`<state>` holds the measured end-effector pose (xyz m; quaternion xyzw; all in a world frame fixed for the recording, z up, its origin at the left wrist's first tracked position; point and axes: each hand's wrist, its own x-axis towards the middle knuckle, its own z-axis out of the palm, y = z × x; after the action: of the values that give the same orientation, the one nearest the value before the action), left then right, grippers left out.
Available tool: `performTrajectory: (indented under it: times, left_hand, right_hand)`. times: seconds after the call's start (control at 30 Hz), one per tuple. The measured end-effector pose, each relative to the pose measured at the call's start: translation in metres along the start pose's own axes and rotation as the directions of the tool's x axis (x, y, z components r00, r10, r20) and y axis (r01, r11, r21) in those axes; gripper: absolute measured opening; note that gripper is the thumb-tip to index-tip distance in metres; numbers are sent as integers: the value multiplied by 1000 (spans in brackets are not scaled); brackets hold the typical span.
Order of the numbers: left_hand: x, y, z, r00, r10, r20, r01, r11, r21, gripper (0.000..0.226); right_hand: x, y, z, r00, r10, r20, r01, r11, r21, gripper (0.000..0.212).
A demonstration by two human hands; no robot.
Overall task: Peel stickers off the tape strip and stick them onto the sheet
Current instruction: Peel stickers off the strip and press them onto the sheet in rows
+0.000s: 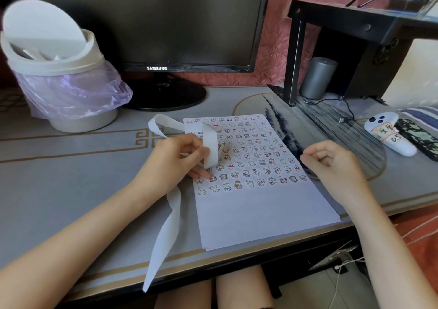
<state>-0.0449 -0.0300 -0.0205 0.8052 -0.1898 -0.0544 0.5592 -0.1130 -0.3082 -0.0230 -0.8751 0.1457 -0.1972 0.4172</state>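
Observation:
A white sheet lies on the desk, its upper two thirds filled with rows of small cartoon stickers. My left hand pinches a long white tape strip over the sheet's left edge. The strip loops back toward the monitor and also trails down past the desk's front edge. A sticker with red shows on the strip's bent end near my thumb. My right hand hovers over the sheet's right edge, thumb and forefinger pressed together; whether a sticker is between them I cannot tell.
A lidded bin with a purple bag stands at the back left beside a black monitor. A black shelf with a grey cylinder stands at the back right. A white controller and a dark phone case lie at the right.

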Motion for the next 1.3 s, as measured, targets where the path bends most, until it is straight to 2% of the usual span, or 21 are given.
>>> performTrajectory:
  times: [0.13, 0.33, 0.5, 0.77, 0.83, 0.93, 1.3]
  left_hand:
    - [0, 1, -2, 999, 19, -40, -21, 998, -59, 15]
    - [1, 5, -7, 990, 61, -126, -82, 983, -163, 17]
    - [1, 9, -9, 979, 80, -187, -122, 966, -227, 13]
    - [3, 9, -9, 986, 47, -160, -96, 943, -319, 18]
    - [3, 9, -8, 991, 43, -127, -80, 949, -306, 22]
    - [2, 8, -6, 995, 56, -86, -77, 961, -265, 16]
    - [2, 7, -7, 993, 92, -78, -110, 957, -267, 11]
  right_hand:
    - [-2, -34, 15, 994, -104, 21, 100, 987, 129, 5]
    - [-9, -81, 61, 931, -273, 244, 189, 929, 318, 11]
    - [-14, -93, 87, 905, -362, 223, 254, 882, 397, 16]
    - [-15, -95, 97, 931, -339, 139, 247, 860, 446, 14]
    - [-13, -95, 96, 943, -310, 123, 222, 859, 462, 10]
    - [-12, -94, 96, 946, -301, 119, 217, 863, 455, 10]
    - [-13, -91, 99, 936, -333, 117, 251, 860, 444, 13]
